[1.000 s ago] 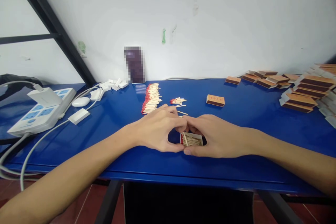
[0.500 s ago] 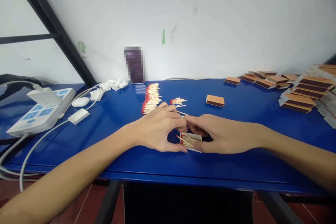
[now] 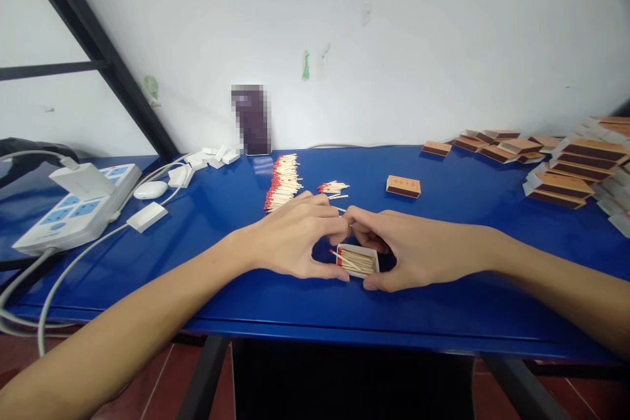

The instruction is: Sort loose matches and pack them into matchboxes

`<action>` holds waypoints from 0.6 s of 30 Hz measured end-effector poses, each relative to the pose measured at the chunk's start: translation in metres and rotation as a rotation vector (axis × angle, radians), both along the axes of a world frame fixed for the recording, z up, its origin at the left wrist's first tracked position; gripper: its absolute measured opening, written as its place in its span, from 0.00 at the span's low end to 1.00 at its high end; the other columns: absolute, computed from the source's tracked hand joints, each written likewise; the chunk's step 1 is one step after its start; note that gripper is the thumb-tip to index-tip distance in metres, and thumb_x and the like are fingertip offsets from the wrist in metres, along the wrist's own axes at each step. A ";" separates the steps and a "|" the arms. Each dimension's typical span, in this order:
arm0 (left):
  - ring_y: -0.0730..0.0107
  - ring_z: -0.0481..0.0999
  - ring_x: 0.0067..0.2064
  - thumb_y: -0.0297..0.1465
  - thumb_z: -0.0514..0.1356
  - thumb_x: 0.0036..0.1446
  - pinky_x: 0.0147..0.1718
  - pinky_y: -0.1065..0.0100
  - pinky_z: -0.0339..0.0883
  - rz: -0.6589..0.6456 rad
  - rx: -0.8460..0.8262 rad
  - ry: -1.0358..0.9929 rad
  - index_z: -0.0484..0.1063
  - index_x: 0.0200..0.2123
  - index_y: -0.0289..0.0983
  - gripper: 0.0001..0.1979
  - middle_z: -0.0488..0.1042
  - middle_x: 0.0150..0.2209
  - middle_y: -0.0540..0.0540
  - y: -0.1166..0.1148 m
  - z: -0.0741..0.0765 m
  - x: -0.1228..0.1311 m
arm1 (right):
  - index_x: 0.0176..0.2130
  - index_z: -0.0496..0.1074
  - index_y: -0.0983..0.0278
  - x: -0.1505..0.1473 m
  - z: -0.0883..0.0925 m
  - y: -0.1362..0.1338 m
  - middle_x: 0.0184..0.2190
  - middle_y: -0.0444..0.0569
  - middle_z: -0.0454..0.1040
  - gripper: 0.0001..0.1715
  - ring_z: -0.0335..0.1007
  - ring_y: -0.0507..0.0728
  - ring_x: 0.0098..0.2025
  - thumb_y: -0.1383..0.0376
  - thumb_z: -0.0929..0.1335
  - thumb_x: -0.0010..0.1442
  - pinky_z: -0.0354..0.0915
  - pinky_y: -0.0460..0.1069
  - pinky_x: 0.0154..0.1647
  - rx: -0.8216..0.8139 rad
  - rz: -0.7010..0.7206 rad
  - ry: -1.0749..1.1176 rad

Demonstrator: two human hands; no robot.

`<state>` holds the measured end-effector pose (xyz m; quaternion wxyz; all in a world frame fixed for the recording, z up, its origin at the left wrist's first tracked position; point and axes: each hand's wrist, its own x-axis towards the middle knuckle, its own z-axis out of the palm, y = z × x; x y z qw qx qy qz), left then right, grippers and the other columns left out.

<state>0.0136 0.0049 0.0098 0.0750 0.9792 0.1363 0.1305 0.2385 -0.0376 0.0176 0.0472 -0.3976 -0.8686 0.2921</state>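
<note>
A white matchbox tray (image 3: 357, 273) lies on the blue table, filled with red-tipped matches (image 3: 355, 261). One match rests slantwise on top at the left end. My left hand (image 3: 300, 236) curls round the tray's left side, thumb at the near edge and fingers bent beyond the far edge. From the other side my right hand (image 3: 413, 249) holds the tray's right end, its thumb at the near corner. The curled forefingers of both hands meet behind the tray. Part of the far rim is hidden by my fingers.
Beyond my left hand lie a long row of matches (image 3: 283, 184) and a smaller bunch (image 3: 333, 188). A closed matchbox (image 3: 403, 187) sits farther right. Stacked matchboxes (image 3: 566, 187) fill the right side. At left are a power strip (image 3: 79, 216), cables and white tray pieces (image 3: 211, 157).
My right thumb has drawn back from over the matches to the tray's near corner. The matches now lie more evenly along the tray.
</note>
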 end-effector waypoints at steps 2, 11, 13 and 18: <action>0.68 0.64 0.35 0.51 0.64 0.52 0.36 0.66 0.55 0.017 0.045 -0.002 0.67 0.29 0.36 0.23 0.70 0.29 0.50 0.000 -0.001 0.000 | 0.38 0.57 0.58 0.000 0.000 0.000 0.30 0.41 0.64 0.24 0.59 0.53 0.29 0.51 0.72 0.52 0.56 0.49 0.26 -0.015 -0.014 0.007; 0.67 0.64 0.35 0.47 0.63 0.55 0.36 0.64 0.53 -0.058 0.149 -0.033 0.69 0.26 0.36 0.20 0.74 0.31 0.49 -0.004 -0.003 0.002 | 0.36 0.55 0.59 -0.002 0.001 0.000 0.28 0.40 0.62 0.24 0.56 0.52 0.27 0.53 0.72 0.50 0.53 0.48 0.24 -0.029 -0.015 0.027; 0.67 0.65 0.35 0.46 0.63 0.56 0.36 0.64 0.54 -0.075 0.140 -0.037 0.71 0.28 0.36 0.18 0.75 0.32 0.49 -0.005 -0.003 0.002 | 0.36 0.55 0.59 -0.002 0.001 0.000 0.28 0.39 0.62 0.24 0.56 0.52 0.26 0.53 0.72 0.51 0.53 0.48 0.24 -0.028 -0.003 0.033; 0.66 0.66 0.35 0.44 0.63 0.57 0.36 0.64 0.56 -0.114 0.084 -0.033 0.73 0.31 0.36 0.15 0.75 0.32 0.48 -0.006 -0.004 0.003 | 0.36 0.54 0.59 -0.002 0.001 0.001 0.27 0.38 0.62 0.23 0.56 0.51 0.25 0.54 0.71 0.52 0.54 0.48 0.24 -0.018 0.019 0.043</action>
